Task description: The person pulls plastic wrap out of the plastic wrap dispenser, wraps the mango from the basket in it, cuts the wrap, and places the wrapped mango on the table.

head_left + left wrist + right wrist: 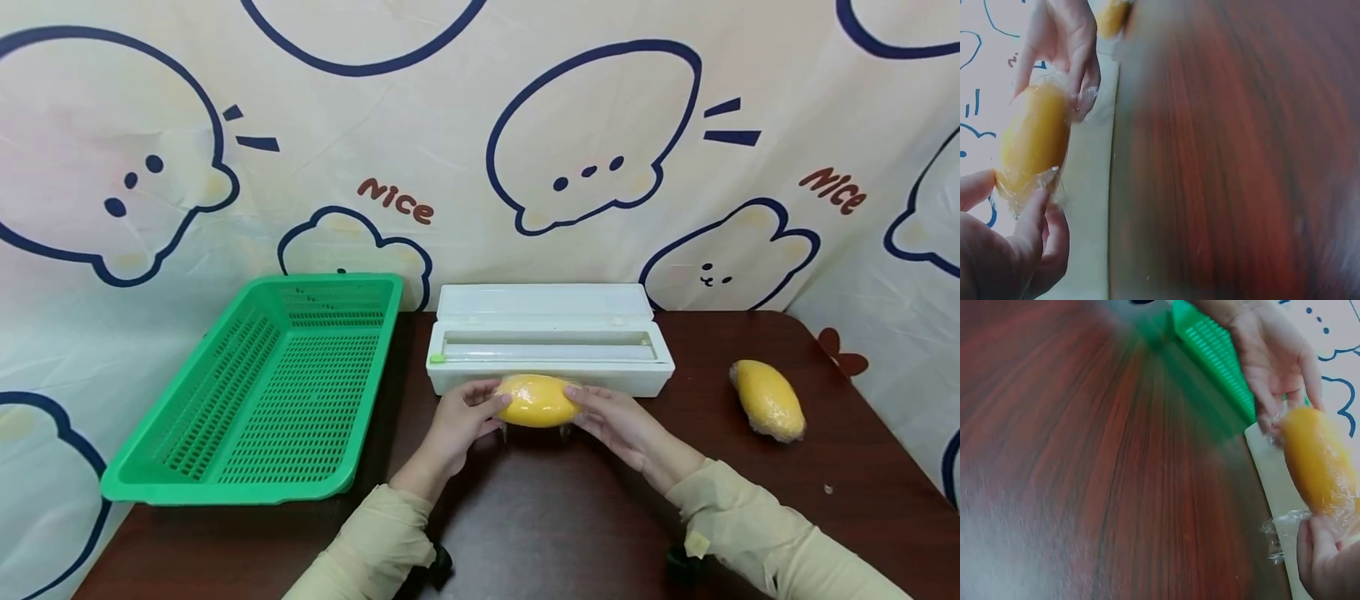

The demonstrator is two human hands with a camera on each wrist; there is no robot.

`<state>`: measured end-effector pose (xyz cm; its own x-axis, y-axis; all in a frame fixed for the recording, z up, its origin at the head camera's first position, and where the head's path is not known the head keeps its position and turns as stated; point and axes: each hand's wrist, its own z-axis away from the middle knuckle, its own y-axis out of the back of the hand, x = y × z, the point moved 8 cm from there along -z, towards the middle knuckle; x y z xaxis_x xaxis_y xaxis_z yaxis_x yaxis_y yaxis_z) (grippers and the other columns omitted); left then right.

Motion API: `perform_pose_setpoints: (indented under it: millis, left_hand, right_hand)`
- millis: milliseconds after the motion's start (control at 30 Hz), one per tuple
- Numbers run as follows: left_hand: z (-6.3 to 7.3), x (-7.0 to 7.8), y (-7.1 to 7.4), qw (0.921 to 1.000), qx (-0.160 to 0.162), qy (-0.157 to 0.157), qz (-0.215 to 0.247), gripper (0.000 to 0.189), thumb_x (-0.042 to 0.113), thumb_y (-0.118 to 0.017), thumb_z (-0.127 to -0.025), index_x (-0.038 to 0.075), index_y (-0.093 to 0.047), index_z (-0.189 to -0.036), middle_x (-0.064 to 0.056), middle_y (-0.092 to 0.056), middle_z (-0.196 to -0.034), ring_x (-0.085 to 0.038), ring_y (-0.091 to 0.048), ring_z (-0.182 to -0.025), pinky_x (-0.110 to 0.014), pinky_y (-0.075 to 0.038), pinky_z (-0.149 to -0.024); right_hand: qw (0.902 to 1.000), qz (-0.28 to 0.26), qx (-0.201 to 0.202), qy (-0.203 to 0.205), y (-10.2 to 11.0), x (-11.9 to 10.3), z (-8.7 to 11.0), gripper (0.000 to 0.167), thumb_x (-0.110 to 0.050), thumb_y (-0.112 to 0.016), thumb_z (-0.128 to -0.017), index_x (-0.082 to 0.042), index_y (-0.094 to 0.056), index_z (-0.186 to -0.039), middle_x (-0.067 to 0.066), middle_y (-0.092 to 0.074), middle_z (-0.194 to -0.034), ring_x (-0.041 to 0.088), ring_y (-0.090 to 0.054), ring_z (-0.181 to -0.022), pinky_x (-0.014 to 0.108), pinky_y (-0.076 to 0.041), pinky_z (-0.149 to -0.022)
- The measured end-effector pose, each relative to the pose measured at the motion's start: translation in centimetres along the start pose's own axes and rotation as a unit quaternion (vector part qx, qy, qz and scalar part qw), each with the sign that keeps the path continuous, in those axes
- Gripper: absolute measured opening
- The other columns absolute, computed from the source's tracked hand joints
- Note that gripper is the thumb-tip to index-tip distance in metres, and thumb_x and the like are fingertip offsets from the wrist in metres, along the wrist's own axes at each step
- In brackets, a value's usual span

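Observation:
A yellow mango (pixel 537 401) in clear plastic wrap is held up between both hands, its long side running left to right in the head view. At its left end my left hand (pixel 460 418) pinches the fruit with thumb and fingers. My right hand (pixel 628 427) grips the opposite end in the same way. In the left wrist view the wrap (pixel 1047 181) bunches at the mango's near end by the fingertips. Loose film (pixel 1279 537) sticks out beside the right fingers in the right wrist view. Right behind the mango stands a white cling film box (pixel 551 379), lid raised, a roll inside.
A green plastic basket (pixel 352 417) with slotted walls stands on the left of the dark wooden table (pixel 555 533). Another wrapped mango (pixel 768 400) lies on the right. A patterned curtain (pixel 450 125) hangs close behind the table.

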<state>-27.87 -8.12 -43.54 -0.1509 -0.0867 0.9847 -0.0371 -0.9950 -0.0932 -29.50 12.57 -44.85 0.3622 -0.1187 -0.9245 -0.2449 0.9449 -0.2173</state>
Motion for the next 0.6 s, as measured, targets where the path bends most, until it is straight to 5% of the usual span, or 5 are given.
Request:
perform_pose_setpoints:
  millis: [133, 333, 600]
  left_hand:
    - [-0.1, -0.3, -0.3, 0.9991, -0.010, 0.017, 0.038, 0.045, 0.006, -0.065, -0.096, -0.015, -0.053, -0.134, -0.021, -0.059, -0.124, -0.019, -0.063, -0.102, -0.040, -0.055, -0.094]
    - [-0.2, 0.0, -0.8, 0.9988, -0.021, 0.010, 0.043, 0.049, 0.017, -0.063, -0.099, -0.016, -0.052, -0.134, -0.024, -0.059, -0.127, -0.022, -0.063, -0.105, -0.045, -0.051, -0.100]
    - [-0.1, -0.6, -1.6, 0.9986, -0.030, 0.027, 0.034, 0.043, 0.022, -0.056, -0.106, -0.014, -0.050, -0.128, -0.014, -0.062, -0.107, -0.013, -0.061, -0.086, -0.028, -0.054, -0.081]
  right_hand:
    - [0.9997, -0.020, -0.012, 0.007, 0.1, 0.0, 0.0, 0.048, -0.016, -0.059, -0.105, 0.017, -0.047, -0.138, 0.004, -0.067, -0.112, 0.006, -0.064, -0.101, 0.022, -0.051, -0.094]
    - [0.9984, -0.046, -0.031, 0.010, -0.1, 0.1, 0.1, 0.017, -0.013, -0.059, -0.104, -0.001, -0.066, -0.114, 0.001, -0.068, -0.106, 0.006, -0.064, -0.096, 0.021, -0.051, -0.091]
    - [0.9960, -0.059, -0.061, -0.027, -1.0, 0.4, 0.3, 0.056, -0.022, -0.053, -0.108, 0.011, -0.033, -0.148, 0.008, -0.066, -0.117, 0.018, -0.065, -0.109, 0.041, -0.050, -0.102]
